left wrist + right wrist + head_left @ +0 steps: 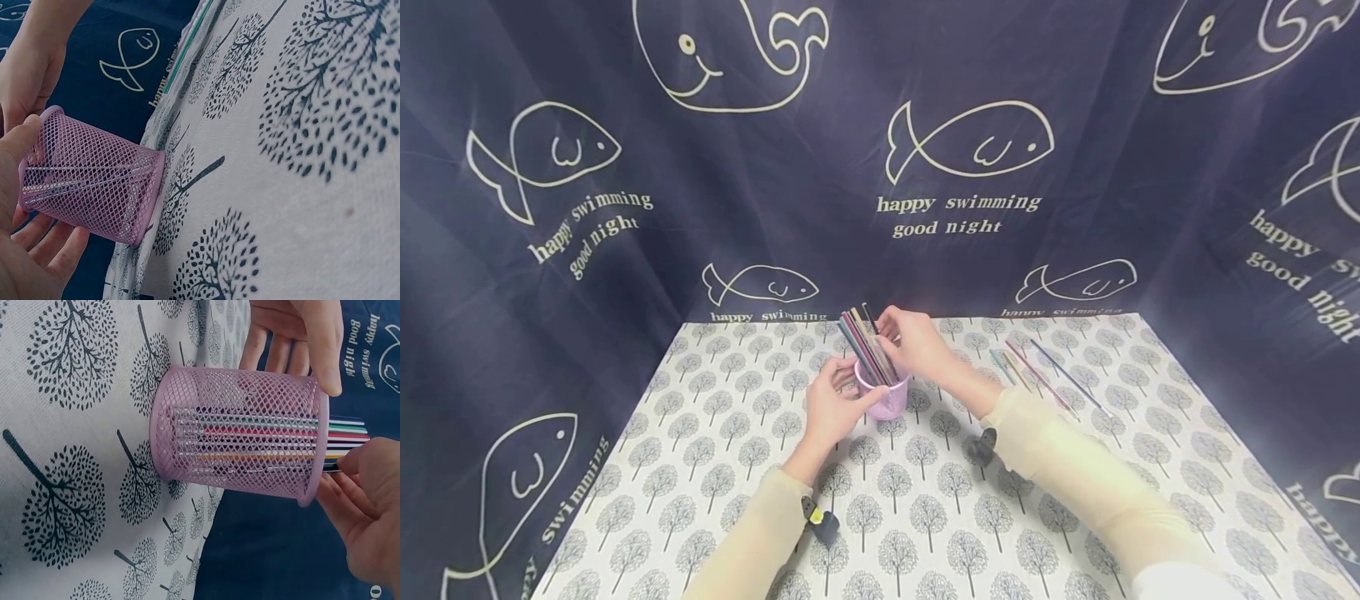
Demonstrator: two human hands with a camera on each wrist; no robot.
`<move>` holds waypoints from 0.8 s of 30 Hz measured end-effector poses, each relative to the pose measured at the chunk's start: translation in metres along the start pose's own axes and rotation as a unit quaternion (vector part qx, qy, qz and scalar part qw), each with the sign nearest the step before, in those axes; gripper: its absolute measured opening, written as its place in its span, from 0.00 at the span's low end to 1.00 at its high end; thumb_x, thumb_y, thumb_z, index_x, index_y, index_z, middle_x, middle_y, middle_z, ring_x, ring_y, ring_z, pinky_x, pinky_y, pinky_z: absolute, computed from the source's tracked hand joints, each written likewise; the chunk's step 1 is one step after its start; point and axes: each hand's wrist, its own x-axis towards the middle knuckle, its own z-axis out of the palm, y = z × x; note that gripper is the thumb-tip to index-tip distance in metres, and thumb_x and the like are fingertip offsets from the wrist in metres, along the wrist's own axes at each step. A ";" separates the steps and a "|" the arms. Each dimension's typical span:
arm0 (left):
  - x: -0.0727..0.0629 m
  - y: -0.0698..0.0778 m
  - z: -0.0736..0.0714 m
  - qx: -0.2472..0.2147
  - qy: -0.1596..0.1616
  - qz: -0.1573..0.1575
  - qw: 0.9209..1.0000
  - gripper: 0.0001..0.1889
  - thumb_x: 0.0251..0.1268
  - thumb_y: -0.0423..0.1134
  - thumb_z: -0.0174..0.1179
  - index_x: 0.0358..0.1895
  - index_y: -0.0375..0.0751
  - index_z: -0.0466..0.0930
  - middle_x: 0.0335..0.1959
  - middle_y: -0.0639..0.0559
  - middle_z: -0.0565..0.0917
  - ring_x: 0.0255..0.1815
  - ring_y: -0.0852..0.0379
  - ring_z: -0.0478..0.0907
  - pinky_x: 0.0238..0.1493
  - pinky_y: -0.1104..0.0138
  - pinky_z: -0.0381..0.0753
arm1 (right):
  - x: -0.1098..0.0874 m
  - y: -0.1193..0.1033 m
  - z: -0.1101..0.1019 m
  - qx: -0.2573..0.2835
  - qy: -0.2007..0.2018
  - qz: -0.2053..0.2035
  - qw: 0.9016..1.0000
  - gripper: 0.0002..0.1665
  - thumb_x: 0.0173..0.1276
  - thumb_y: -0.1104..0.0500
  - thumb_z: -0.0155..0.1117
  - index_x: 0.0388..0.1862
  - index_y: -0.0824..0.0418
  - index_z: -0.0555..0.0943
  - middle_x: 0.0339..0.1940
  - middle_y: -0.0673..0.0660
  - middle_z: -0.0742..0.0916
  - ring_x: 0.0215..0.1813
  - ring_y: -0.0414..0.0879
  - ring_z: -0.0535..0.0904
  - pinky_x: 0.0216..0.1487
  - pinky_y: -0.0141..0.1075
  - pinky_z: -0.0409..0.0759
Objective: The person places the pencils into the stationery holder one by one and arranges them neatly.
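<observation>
A pink mesh pen cup [892, 406] stands upright on the cloth, with several colored pencils [859, 340] leaning in it. My left hand [831, 410] grips the cup from the left, thumb at the rim and fingers round the far side, as the left wrist view shows. Over the cup's mouth, my right hand [919, 346] pinches a dark pencil [334, 464] among the others. In the right wrist view, the pencils' lower parts show through the mesh [250, 440], and the right thumb and fingers are just beyond the rim.
To the right of the cup, several loose pencils [1041, 372] lie on the tree-print tablecloth [925, 521]. A dark blue curtain [820, 183] with fish drawings hangs behind the table and along both sides. Small dark devices [982, 447] are strapped at both wrists.
</observation>
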 end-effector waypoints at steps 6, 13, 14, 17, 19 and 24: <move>0.000 -0.001 0.001 -0.003 0.000 0.001 1.000 0.32 0.49 0.41 0.86 0.57 0.37 0.80 0.60 0.37 0.88 0.61 0.38 0.88 0.57 0.55 0.94 | 0.001 -0.003 0.005 -0.025 -0.015 0.028 0.999 0.06 0.72 0.64 0.71 0.45 0.63 0.83 0.39 0.59 0.93 0.41 0.50 0.91 0.46 0.38 0.95; 0.000 -0.001 0.001 0.001 0.001 -0.003 1.000 0.33 0.48 0.41 0.86 0.57 0.37 0.80 0.60 0.37 0.88 0.61 0.38 0.88 0.57 0.55 0.95 | 0.001 -0.005 0.008 -0.018 -0.016 0.033 0.999 0.08 0.71 0.65 0.71 0.47 0.66 0.84 0.40 0.61 0.93 0.42 0.51 0.92 0.47 0.39 0.95; 0.000 -0.001 0.001 0.002 0.001 -0.004 1.000 0.33 0.49 0.41 0.86 0.57 0.37 0.80 0.60 0.37 0.88 0.61 0.38 0.88 0.57 0.55 0.95 | 0.000 -0.006 0.007 -0.016 -0.014 0.035 0.999 0.08 0.71 0.66 0.71 0.47 0.66 0.84 0.40 0.61 0.93 0.43 0.52 0.92 0.47 0.39 0.95; 0.000 -0.001 0.001 0.003 0.001 -0.009 1.000 0.33 0.48 0.42 0.86 0.57 0.38 0.80 0.60 0.38 0.89 0.61 0.38 0.88 0.57 0.56 0.94 | -0.001 -0.006 0.004 -0.013 -0.005 0.036 0.999 0.09 0.71 0.66 0.69 0.48 0.67 0.84 0.41 0.62 0.93 0.42 0.52 0.92 0.47 0.40 0.95; 0.000 0.000 0.001 0.003 0.002 -0.015 1.000 0.33 0.48 0.42 0.86 0.57 0.39 0.80 0.60 0.39 0.89 0.61 0.39 0.88 0.57 0.56 0.94 | -0.001 -0.004 0.001 -0.013 0.006 0.034 0.999 0.09 0.71 0.67 0.68 0.49 0.67 0.84 0.40 0.62 0.93 0.42 0.52 0.92 0.47 0.40 0.95; 0.000 0.000 0.000 0.005 -0.001 -0.026 1.000 0.34 0.46 0.43 0.87 0.57 0.41 0.80 0.60 0.41 0.89 0.62 0.40 0.88 0.57 0.60 0.94 | 0.000 0.005 -0.011 -0.017 0.034 0.021 0.999 0.09 0.69 0.68 0.68 0.47 0.67 0.85 0.39 0.61 0.94 0.40 0.52 0.93 0.45 0.40 0.96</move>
